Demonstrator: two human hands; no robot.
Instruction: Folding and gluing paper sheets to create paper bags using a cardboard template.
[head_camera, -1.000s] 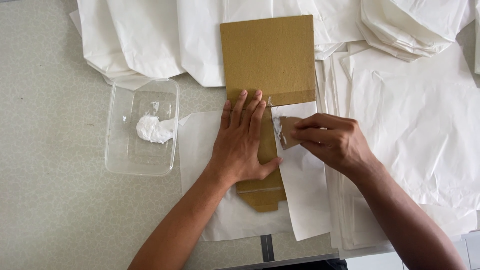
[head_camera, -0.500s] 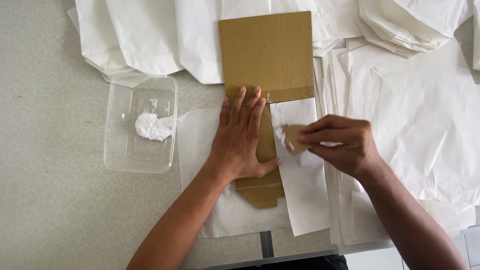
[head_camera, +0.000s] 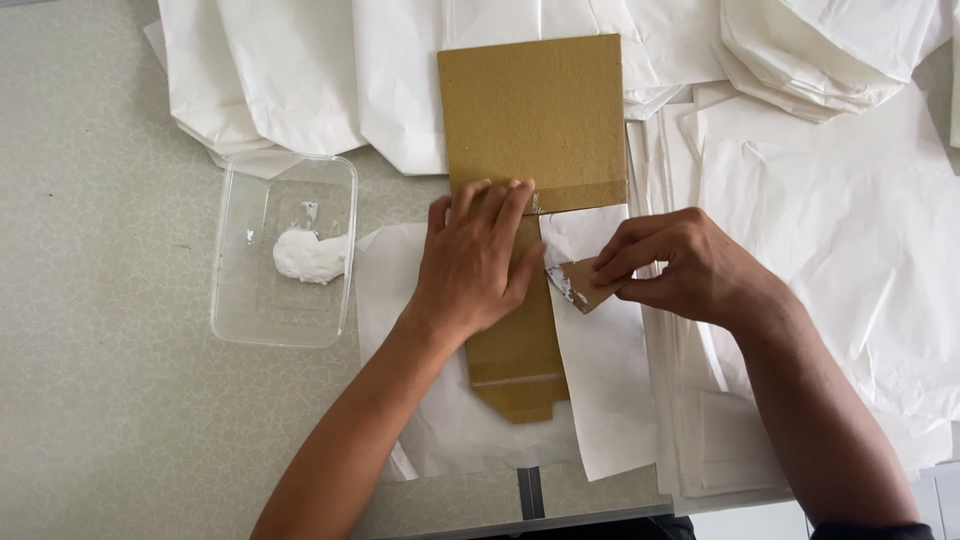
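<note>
At the bottom of the frame my two forearms come up over the speckled grey-green tabletop. A narrow white paper strip lies lengthwise at lower centre, just right of the brown cardboard template, whose narrow lower end reaches toward me and whose broad upper part fills the upper middle of the frame. A wider white paper sheet lies under both.

My left hand rests flat at centre, fingers released and spread, pressing the cardboard down where the narrow part meets the broad part. Just to its right, my right hand has its fingers pinched on a small brown cardboard scraper, smeared white along its edge. The scraper's tip touches the strip close beside my left fingertips.

At left centre, well apart from my hands, stands a clear rectangular plastic tub with a lump of white paste inside.

Across the top and down the right side of the frame lie stacks of folded white paper bags.
</note>
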